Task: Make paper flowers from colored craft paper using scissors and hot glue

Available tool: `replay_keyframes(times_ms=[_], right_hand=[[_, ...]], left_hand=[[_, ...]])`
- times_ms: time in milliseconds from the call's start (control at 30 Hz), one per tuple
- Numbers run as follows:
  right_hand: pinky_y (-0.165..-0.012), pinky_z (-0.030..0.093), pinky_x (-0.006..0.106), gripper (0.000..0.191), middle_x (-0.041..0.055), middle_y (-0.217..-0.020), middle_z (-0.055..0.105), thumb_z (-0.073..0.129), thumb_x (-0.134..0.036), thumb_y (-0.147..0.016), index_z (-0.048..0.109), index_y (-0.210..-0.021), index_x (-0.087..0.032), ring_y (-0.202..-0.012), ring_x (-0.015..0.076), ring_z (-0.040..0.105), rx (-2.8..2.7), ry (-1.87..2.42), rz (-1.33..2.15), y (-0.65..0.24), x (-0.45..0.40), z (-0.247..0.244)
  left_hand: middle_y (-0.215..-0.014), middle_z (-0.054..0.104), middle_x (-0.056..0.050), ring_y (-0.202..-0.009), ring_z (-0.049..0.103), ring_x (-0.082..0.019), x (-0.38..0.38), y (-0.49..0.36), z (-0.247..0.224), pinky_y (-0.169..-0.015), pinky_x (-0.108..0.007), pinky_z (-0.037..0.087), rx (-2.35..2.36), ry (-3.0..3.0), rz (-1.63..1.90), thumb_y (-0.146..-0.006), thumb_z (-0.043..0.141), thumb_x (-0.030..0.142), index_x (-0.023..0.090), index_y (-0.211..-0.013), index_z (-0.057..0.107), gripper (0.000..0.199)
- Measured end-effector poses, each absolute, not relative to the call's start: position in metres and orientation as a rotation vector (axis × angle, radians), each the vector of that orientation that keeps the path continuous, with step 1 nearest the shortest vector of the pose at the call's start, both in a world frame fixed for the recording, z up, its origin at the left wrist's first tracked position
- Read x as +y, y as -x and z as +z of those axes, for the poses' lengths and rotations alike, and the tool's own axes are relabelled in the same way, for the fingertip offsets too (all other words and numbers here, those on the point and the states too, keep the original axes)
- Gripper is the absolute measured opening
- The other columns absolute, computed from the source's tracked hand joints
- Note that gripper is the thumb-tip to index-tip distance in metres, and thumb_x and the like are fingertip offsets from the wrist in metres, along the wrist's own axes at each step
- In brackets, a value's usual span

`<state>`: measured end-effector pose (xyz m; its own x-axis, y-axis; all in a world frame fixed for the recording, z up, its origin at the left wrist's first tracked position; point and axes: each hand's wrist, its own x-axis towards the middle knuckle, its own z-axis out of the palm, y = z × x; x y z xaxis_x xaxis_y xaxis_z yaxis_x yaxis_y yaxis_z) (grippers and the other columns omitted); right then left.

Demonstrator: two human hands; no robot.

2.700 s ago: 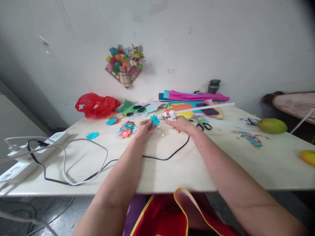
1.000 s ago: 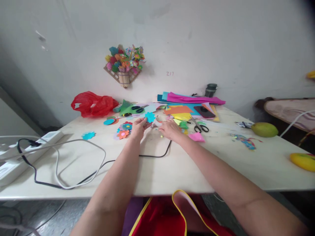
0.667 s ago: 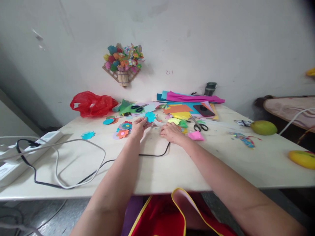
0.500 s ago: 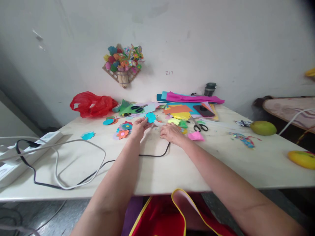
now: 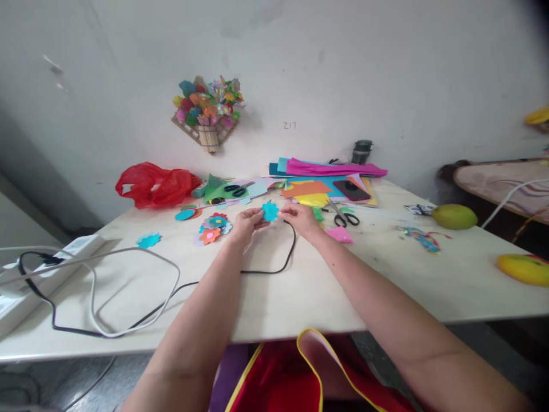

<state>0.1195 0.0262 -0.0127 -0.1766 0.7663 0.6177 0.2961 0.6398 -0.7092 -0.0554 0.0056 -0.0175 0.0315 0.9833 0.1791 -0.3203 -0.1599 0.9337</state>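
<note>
Between my hands, a little above the table, is a blue paper flower (image 5: 270, 212) with a scalloped edge. My left hand (image 5: 250, 223) pinches its left edge. At the flower's right edge, my right hand (image 5: 300, 220) has its thumb and fingertips pressed together on it. Left of my left hand lies a group of finished-looking paper flowers (image 5: 211, 233) in orange, blue and lilac. Farther left is another blue scalloped paper piece (image 5: 149, 240). Scissors with black handles (image 5: 345, 218) and a pink paper piece (image 5: 340, 234) lie right of my right hand.
A black cable (image 5: 266, 272) and a white cable (image 5: 178, 280) run across the table from a power strip (image 5: 55, 280). At the back are a red plastic bag (image 5: 154, 186), coloured paper sheets (image 5: 309, 189), a phone (image 5: 351, 190) and more scissors (image 5: 235, 189). Mangoes (image 5: 454, 216) lie at right.
My right hand has come up from near the tabletop to the flower's right edge. The flower has moved slightly right and down in my left hand. The view has shifted a little.
</note>
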Motion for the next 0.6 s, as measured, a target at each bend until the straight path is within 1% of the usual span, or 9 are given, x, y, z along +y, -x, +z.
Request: replay_keyframes(times_ms=[67, 200, 467, 600], right_hand=[[-0.062, 0.045, 0.027, 0.011, 0.0034, -0.068, 0.064, 0.065, -0.027, -0.070, 0.071, -0.072, -0.017, -0.064, 0.0152, 0.057, -1.750, 0.841, 0.461, -0.1197, 0.0263, -0.0126], [-0.062, 0.046, 0.026, 0.010, 0.0045, -0.081, 0.063, 0.064, -0.026, -0.072, 0.072, -0.072, -0.020, -0.071, 0.0151, 0.057, -1.748, 0.820, 0.342, -0.1192, 0.0246, -0.0114], [-0.079, 0.044, 0.034, 0.016, 0.0058, -0.097, 0.062, 0.059, -0.028, -0.079, 0.074, -0.078, -0.024, -0.090, 0.0203, 0.054, -1.845, 0.883, -0.023, -0.1186, 0.0213, -0.0127], [-0.081, 0.043, 0.036, 0.017, 0.0061, -0.110, 0.060, 0.057, -0.029, -0.079, 0.074, -0.081, -0.025, -0.090, 0.0218, 0.051, -1.901, 0.907, -0.138, -0.1198, 0.0195, -0.0113]], left_hand=[[-0.064, 0.065, -0.002, -0.058, 0.061, -0.011, 0.0050, 0.0536, -0.0177, -0.067, -0.030, 0.055, 0.834, -1.122, 1.407, -0.055, 0.078, 0.028, 0.010, -0.075, 0.063, 0.031], [-0.067, 0.066, -0.004, -0.058, 0.062, -0.012, 0.0045, 0.0496, -0.0177, -0.066, -0.029, 0.054, 0.812, -1.142, 1.364, -0.056, 0.078, 0.028, 0.010, -0.076, 0.064, 0.030], [-0.074, 0.068, -0.006, -0.068, 0.064, -0.015, 0.0020, 0.0457, -0.0170, -0.069, -0.029, 0.053, 0.766, -1.184, 1.310, -0.060, 0.076, 0.029, 0.010, -0.081, 0.066, 0.030], [-0.075, 0.068, -0.006, -0.069, 0.065, -0.015, 0.0020, 0.0453, -0.0169, -0.069, -0.029, 0.053, 0.768, -1.183, 1.303, -0.060, 0.076, 0.028, 0.010, -0.084, 0.066, 0.031]])
